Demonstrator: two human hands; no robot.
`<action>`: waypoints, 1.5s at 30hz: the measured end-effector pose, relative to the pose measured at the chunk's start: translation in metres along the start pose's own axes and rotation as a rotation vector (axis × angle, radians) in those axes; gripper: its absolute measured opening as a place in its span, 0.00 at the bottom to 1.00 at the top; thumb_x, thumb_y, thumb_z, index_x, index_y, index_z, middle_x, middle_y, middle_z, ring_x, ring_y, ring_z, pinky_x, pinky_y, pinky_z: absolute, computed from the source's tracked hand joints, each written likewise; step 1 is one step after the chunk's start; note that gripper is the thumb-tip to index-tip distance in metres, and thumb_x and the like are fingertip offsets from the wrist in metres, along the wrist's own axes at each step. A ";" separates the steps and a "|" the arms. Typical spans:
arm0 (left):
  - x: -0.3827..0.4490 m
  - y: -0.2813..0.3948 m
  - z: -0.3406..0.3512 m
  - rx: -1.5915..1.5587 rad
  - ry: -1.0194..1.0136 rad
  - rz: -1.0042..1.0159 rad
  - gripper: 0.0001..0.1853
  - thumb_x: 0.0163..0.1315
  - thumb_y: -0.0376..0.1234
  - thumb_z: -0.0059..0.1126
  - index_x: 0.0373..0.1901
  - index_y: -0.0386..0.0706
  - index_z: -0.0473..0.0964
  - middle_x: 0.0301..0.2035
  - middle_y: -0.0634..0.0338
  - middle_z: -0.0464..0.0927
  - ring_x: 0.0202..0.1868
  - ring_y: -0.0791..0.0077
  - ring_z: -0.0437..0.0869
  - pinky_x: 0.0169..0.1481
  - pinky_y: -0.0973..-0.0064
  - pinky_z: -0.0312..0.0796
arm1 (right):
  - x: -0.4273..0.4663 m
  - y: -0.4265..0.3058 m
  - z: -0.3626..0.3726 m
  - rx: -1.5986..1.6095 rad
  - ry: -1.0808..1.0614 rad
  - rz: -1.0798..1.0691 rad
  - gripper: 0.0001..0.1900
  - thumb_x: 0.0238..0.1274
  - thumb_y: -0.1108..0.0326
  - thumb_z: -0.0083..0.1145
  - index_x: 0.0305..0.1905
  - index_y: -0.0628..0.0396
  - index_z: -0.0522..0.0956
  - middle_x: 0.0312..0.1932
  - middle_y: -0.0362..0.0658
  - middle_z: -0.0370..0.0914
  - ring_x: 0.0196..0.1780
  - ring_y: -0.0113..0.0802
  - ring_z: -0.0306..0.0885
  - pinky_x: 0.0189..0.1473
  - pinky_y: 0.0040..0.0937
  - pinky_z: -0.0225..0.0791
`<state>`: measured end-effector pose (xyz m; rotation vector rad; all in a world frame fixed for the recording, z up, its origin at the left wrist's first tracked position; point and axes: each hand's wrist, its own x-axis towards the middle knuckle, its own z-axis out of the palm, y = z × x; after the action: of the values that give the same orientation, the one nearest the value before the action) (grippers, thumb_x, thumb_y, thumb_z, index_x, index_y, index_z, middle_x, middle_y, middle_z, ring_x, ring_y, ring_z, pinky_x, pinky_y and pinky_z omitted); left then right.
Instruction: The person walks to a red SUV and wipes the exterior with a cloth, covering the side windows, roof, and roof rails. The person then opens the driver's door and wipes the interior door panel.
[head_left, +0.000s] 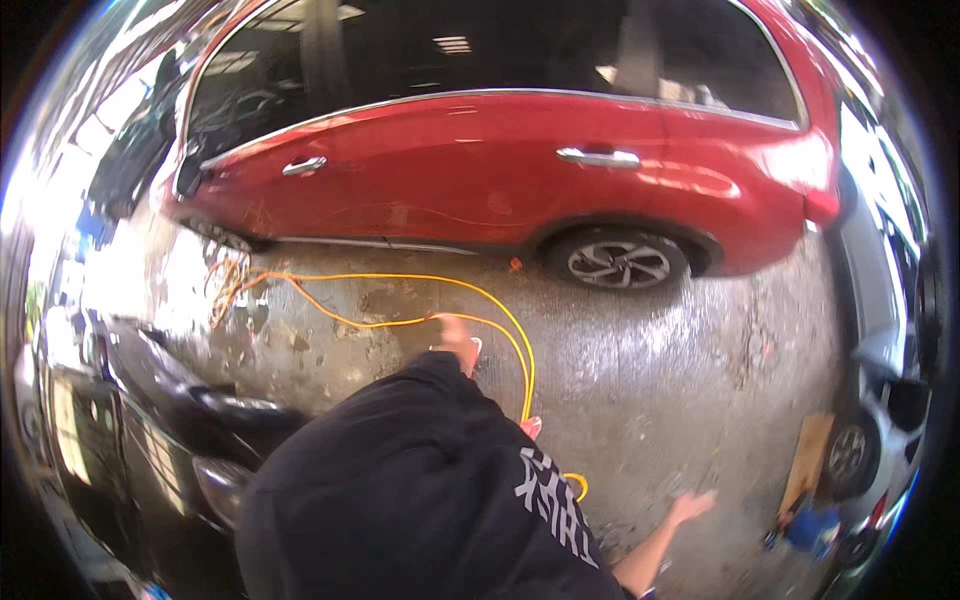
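Observation:
Blurred by motion, my left hand (453, 331) extends past the black shirt over the wet concrete floor. It overlaps the orange-yellow hose (367, 325) in view; whether it touches or holds the hose is unclear. My right hand (694, 505) is out to the lower right with fingers apart and nothing in it, above the floor. The hose lies in long loops, tangled at the left, and runs down beside a partly visible reddish shoe (532, 427). A red car (465, 172) stands in front of me, doors shut.
A dark car (150, 450) stands close on the left, its headlight near my body. At the right are a light-coloured car (885, 300), a wooden board (808, 461) and a blurred blue object (814, 529). The red car's rear wheel (619, 264) rests on the floor.

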<state>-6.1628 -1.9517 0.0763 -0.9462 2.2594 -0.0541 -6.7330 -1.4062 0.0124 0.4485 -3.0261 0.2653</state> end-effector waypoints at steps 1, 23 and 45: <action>-0.023 -0.073 0.057 0.142 -0.158 -0.209 0.23 0.76 0.40 0.60 0.62 0.36 0.91 0.57 0.41 0.92 0.61 0.44 0.94 0.60 0.18 0.76 | -0.022 -0.004 0.026 0.025 -0.043 0.113 0.40 0.79 0.65 0.57 0.89 0.70 0.62 0.92 0.70 0.57 0.94 0.70 0.51 0.96 0.60 0.45; 0.054 -0.883 0.183 -2.827 1.691 -0.971 0.35 0.57 0.57 0.93 0.43 0.38 0.81 0.29 0.62 0.78 0.28 0.68 0.84 0.33 0.66 0.81 | -0.290 -0.634 0.021 -0.108 -0.518 -0.536 0.23 0.66 0.70 0.68 0.64 0.61 0.78 0.58 0.62 0.86 0.62 0.67 0.86 0.64 0.63 0.79; -0.175 -0.779 0.304 -2.889 1.040 -0.676 0.24 0.66 0.47 0.89 0.37 0.55 0.73 0.22 0.73 0.67 0.23 0.77 0.69 0.31 0.71 0.64 | -0.230 -0.818 -0.012 0.286 -0.444 -0.808 0.19 0.57 0.86 0.54 0.54 0.61 0.78 0.44 0.52 0.83 0.49 0.51 0.84 0.59 0.51 0.77</action>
<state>-5.4108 -2.3478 0.1628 1.1257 -0.1193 -1.3857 -6.2730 -2.1108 0.1332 1.8852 -2.8579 0.5877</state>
